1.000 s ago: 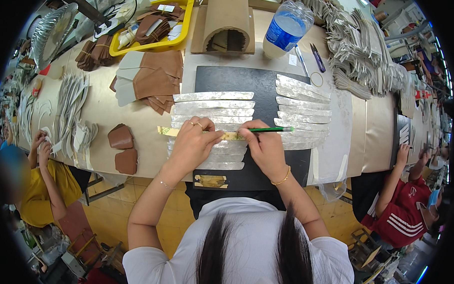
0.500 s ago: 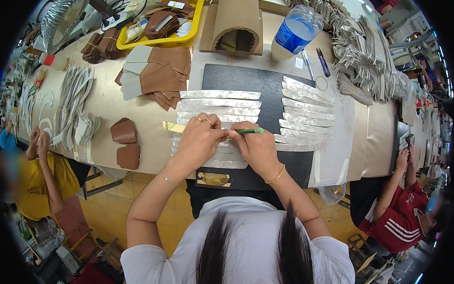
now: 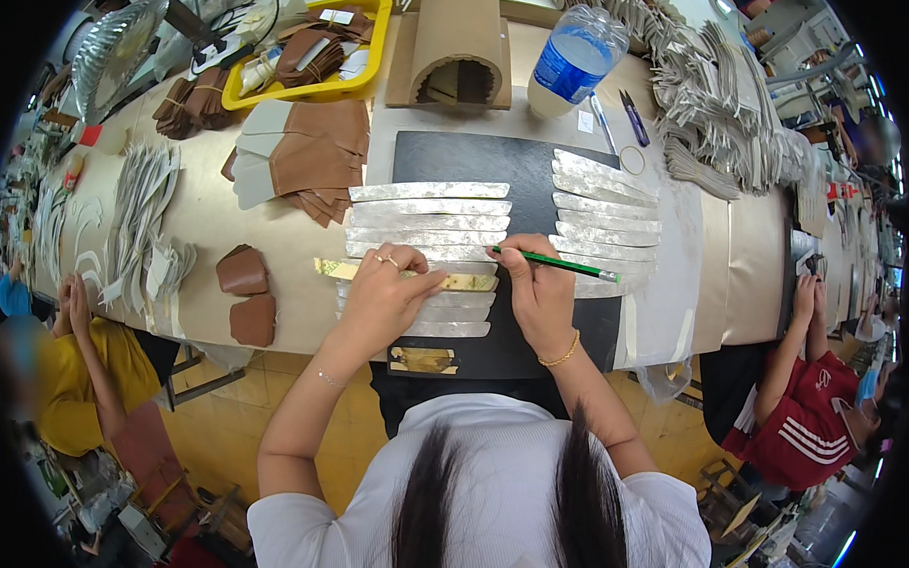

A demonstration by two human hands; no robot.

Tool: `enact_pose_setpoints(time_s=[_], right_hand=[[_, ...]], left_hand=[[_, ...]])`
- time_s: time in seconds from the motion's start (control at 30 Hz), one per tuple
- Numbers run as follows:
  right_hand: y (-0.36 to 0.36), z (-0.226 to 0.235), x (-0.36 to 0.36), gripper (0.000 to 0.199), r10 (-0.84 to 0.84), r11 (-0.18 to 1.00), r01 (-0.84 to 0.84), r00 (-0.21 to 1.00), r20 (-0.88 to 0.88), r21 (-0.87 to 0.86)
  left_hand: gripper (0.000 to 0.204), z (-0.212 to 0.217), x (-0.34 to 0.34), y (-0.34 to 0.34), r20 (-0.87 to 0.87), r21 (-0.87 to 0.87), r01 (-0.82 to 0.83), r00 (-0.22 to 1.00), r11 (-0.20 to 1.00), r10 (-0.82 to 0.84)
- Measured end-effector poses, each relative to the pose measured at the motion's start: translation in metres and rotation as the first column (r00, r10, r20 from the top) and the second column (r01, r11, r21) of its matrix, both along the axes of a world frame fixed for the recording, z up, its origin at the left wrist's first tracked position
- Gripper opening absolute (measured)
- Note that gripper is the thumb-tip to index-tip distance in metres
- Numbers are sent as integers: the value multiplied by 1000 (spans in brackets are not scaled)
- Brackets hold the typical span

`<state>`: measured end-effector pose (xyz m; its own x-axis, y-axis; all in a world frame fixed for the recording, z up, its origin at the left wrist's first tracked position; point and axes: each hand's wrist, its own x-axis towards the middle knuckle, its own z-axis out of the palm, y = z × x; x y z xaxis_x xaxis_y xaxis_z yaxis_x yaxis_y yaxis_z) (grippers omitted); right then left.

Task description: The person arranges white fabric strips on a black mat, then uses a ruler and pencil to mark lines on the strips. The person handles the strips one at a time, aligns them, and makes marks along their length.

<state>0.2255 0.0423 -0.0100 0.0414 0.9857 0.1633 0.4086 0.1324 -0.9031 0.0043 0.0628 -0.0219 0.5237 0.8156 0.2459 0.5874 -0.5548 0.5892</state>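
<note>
Left hand on a yellow strip, right hand holding a green pencil

In the head view, looking down, I am watching a person in a white shirt (image 3: 539,457) working at a long table (image 3: 201,225). The left hand (image 3: 394,292) is bending its fingers, about half closed, and resting them on a flat yellow strip (image 3: 467,281). I cannot tell if it is pinching the strip or only pressing on it. The yellow strip is lying across the left row of silvery strips (image 3: 432,208), with one end poking out to the left.

The right hand (image 3: 536,295) is closing its thumb and fingers around a green pencil (image 3: 575,266). The pencil is leaning, with its dark tip pointing left, close to the yellow strip. I cannot tell if the tip is touching anything.

Another row of silvery strips (image 3: 606,232) is lying to the right. Both rows are lying partly on a black board (image 3: 449,154). Past the board, a bottle with a blue label (image 3: 572,68) is standing near a pen (image 3: 602,122) and some small snips (image 3: 632,118). Two brown pieces (image 3: 253,319) are lying to the left of the left hand. Farther off, a yellow tray (image 3: 377,51) is holding brown bundles (image 3: 307,61). A person in a yellow shirt (image 3: 101,382) is sitting at the left, and a person in a red shirt (image 3: 805,421) is sitting at the right.
</note>
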Motion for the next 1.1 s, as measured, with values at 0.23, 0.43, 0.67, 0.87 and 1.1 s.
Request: enact_pose_setpoints(time_s=[0.23, 0.43, 0.67, 0.87, 1.1], right_hand=[[-3, 3, 10, 25, -15, 1000, 16, 999, 39, -23], [-5, -2, 8, 22, -50, 999, 50, 998, -40, 7], [-4, -1, 9, 21, -51, 998, 51, 999, -11, 46], [-5, 2, 4, 20, -13, 1000, 13, 1000, -13, 22], [-9, 2, -9, 21, 70, 995, -69, 998, 6, -69]], left_hand=[[18, 5, 1, -4, -6, -35, -1, 1000, 999, 1], [18, 4, 6, -4, -11, -10, 8, 1000, 1000, -8], [17, 9, 9, -6, -49, 0, -23, 999, 1000, 23], [16, 11, 10, -7, -79, -20, -26, 997, 999, 24], [15, 13, 12, -6, -86, -74, -22, 996, 997, 16]])
